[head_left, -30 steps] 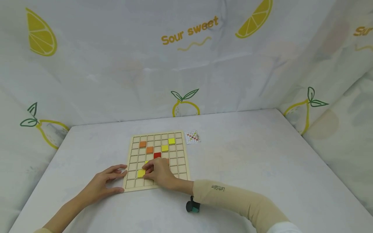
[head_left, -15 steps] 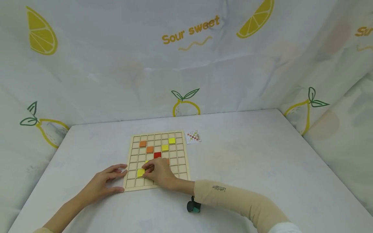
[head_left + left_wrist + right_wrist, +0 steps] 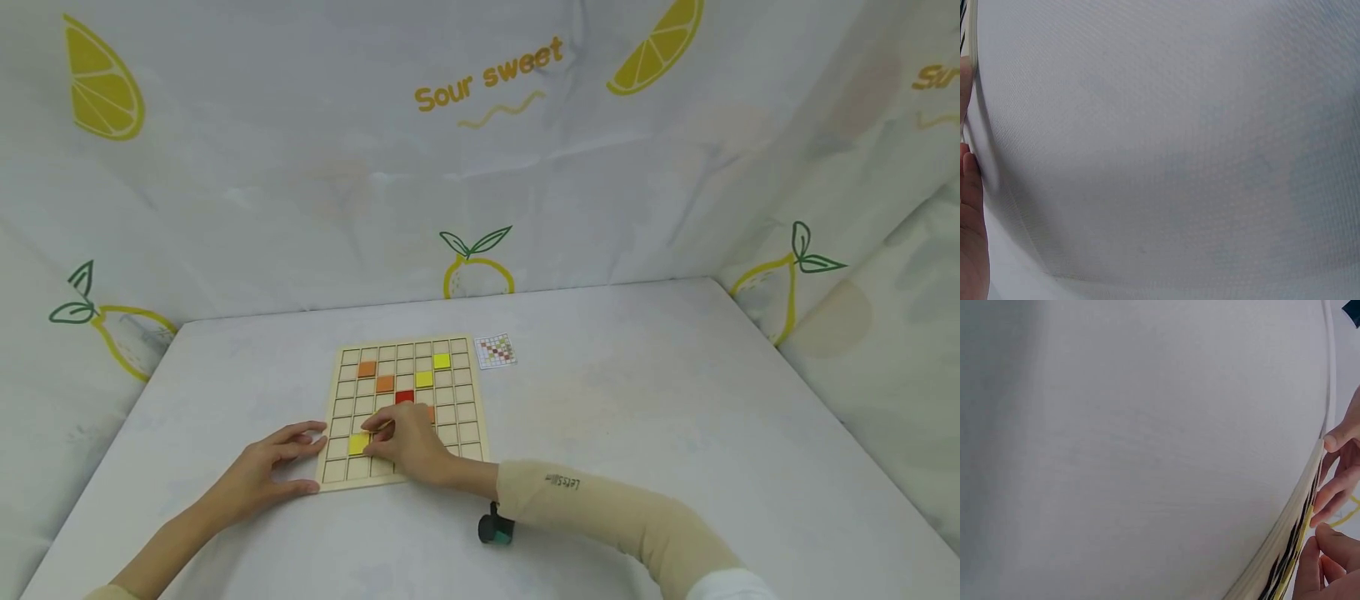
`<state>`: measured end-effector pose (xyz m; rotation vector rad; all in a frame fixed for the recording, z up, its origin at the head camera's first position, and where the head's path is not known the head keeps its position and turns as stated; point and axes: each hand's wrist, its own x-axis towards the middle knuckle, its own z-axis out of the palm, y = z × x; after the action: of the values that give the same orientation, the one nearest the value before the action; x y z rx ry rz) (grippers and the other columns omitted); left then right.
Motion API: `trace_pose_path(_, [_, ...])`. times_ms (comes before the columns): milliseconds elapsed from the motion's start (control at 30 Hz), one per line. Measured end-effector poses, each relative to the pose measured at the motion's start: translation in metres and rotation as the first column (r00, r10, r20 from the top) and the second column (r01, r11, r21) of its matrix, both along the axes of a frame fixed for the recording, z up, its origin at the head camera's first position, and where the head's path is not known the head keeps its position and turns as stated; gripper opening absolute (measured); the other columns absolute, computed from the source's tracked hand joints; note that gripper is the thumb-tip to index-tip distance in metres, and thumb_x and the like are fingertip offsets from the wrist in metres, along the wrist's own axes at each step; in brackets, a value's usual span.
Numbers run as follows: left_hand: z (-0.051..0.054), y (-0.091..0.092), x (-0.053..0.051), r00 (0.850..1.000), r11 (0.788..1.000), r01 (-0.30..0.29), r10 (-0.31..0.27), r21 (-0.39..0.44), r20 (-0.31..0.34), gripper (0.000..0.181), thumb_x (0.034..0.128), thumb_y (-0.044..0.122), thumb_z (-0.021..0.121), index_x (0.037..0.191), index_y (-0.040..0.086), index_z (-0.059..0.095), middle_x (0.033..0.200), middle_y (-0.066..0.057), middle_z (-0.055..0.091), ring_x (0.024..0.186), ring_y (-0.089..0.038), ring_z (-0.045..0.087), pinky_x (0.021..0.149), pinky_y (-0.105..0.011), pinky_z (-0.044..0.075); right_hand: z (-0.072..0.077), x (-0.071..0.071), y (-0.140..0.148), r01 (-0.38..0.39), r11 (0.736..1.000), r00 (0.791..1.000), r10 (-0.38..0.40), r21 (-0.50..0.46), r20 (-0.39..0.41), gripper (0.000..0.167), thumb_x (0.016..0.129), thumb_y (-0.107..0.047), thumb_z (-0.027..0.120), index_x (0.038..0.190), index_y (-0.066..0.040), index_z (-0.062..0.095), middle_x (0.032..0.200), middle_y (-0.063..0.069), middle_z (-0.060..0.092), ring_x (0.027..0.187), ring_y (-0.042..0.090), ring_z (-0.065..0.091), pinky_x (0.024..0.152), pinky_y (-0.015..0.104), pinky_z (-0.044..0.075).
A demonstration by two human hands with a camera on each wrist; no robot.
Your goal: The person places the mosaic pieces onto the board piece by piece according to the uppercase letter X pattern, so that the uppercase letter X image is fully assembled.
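Observation:
A wooden grid board [image 3: 336, 472] lies on the table, with several coloured square tiles in its cells. My right hand [image 3: 412, 446] reaches over the lower part of the board. Its thumb and index finger hold a yellow tile [image 3: 359, 444] by its right side, near the lower left. The fingers cover part of another yellow tile and of an orange tile [image 3: 431, 413]. A red tile [image 3: 405, 397] sits just above the hand. At the board's left edge, my left hand [image 3: 266, 471] rests with fingers and thumb extended, fingertips touching the edge.
Two orange tiles run down from the upper left, and two yellow tiles [image 3: 424, 379] from the upper right. A small card [image 3: 496, 352] printed with a coloured grid lies by the board's top right corner. A dark device [image 3: 496, 527] hangs below the right wrist.
My right hand has shifted slightly left, and the yellow tile at its fingertips has slid left with it. The left hand and the board stay in place.

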<state>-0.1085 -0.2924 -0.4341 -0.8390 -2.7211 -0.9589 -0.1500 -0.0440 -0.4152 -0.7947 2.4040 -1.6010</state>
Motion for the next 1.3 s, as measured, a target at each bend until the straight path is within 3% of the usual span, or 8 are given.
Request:
trace_pose_path(200, [0.004,0.001,-0.001,1.0,1.0,-0.002,0.002,-0.007,0.003,0.057,0.0689,0.025,0.084,0.117,0.0,0.067,0.128,-0.01,0.057,0.105,-0.01,0.055,0.091,0.0,0.032,0.012,-0.003,0.026,-0.002,0.999,1.0,0.003,-0.045,0.02,0.022,0.078,0.003,0.076,0.099,0.007,0.071,0.096,0.016,0.071,0.073,0.012,0.066,0.067,0.015,0.052])
trace_pose_path(433, [0.007,0.0,-0.003,1.0,1.0,-0.012,0.013,-0.02,0.011,0.059,0.0688,0.027,0.084,0.118,0.0,0.067,0.128,-0.01,0.057,0.105,-0.011,0.055,0.089,0.0,0.033,0.024,-0.008,0.079,0.004,1.0,0.998,-0.005,0.021,0.059,0.022,0.081,-0.002,0.075,0.102,0.002,0.072,0.099,0.013,0.071,0.079,0.016,0.064,0.07,0.02,0.052])
trace_pose_path(767, [0.004,0.0,-0.002,1.0,1.0,0.013,-0.013,0.005,-0.014,0.057,0.0672,0.021,0.086,0.116,-0.002,0.067,0.125,-0.012,0.058,0.105,-0.006,0.054,0.09,0.0,0.033,0.009,-0.013,0.154,-0.032,0.998,0.99,0.024,0.055,0.137,0.024,0.086,-0.009,0.072,0.107,0.001,0.07,0.105,0.012,0.07,0.087,0.017,0.062,0.076,0.021,0.052])
trace_pose_path(900, [0.003,0.0,0.0,1.0,1.0,-0.003,0.003,-0.008,0.0,0.058,0.0674,0.024,0.085,0.116,-0.002,0.068,0.126,-0.011,0.058,0.105,-0.006,0.054,0.09,0.0,0.032,0.005,-0.007,0.175,-0.044,0.997,0.986,0.034,0.056,0.166,0.026,0.084,-0.007,0.073,0.108,0.003,0.069,0.106,0.013,0.069,0.086,0.015,0.061,0.078,0.022,0.052])
trace_pose_path(1133, [0.002,0.0,0.003,1.0,1.0,-0.02,0.02,-0.022,0.008,0.058,0.0678,0.026,0.085,0.116,-0.001,0.068,0.126,-0.01,0.058,0.105,-0.008,0.055,0.089,0.0,0.032,0.0,0.013,0.196,-0.103,0.995,0.956,0.099,-0.002,0.278,0.031,0.079,-0.002,0.077,0.108,0.007,0.068,0.103,0.018,0.067,0.087,0.017,0.061,0.082,0.026,0.054])
trace_pose_path(1300, [0.003,0.001,0.002,1.0,1.0,-0.014,0.015,-0.024,0.006,0.058,0.0684,0.027,0.084,0.117,0.0,0.067,0.128,-0.01,0.057,0.105,-0.008,0.055,0.09,0.0,0.032,-0.003,0.026,0.201,-0.105,0.994,0.97,0.099,0.015,0.221,0.034,0.076,-0.001,0.079,0.107,0.008,0.067,0.107,0.017,0.067,0.092,0.02,0.064,0.084,0.028,0.054])
